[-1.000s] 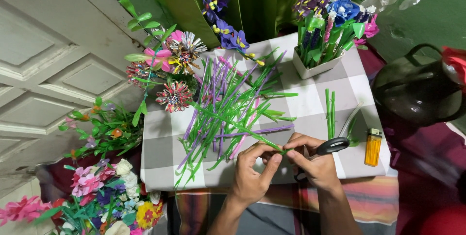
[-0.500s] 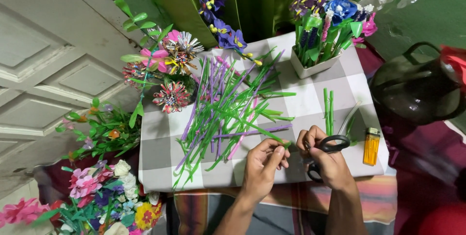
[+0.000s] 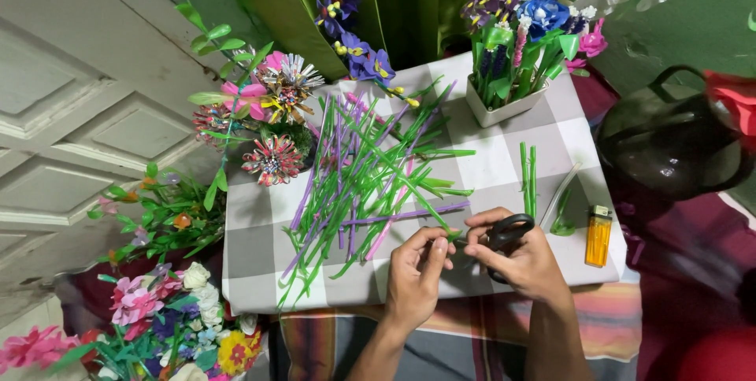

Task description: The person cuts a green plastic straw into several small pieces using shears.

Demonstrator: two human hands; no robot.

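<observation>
My left hand (image 3: 417, 275) pinches the near end of a green straw (image 3: 429, 212) that runs up into a heap of green and purple straws (image 3: 362, 176) on a grey-and-white checked cloth (image 3: 488, 168). My right hand (image 3: 524, 259) holds black-handled scissors (image 3: 504, 235) with fingers through the loops, right beside the left fingertips. The blades are hidden behind the hands.
A yellow lighter (image 3: 598, 236) lies right of my hands, near a few loose green straws (image 3: 528, 176) and a clear straw. A white pot of paper flowers (image 3: 508, 74) stands at the back. More handmade flowers (image 3: 268, 113) crowd the left. A dark kettle (image 3: 669, 141) sits at the right.
Both hands have shifted a little to the right along the near edge of the cloth. The left fingers now close on the straw tip next to the scissors.
</observation>
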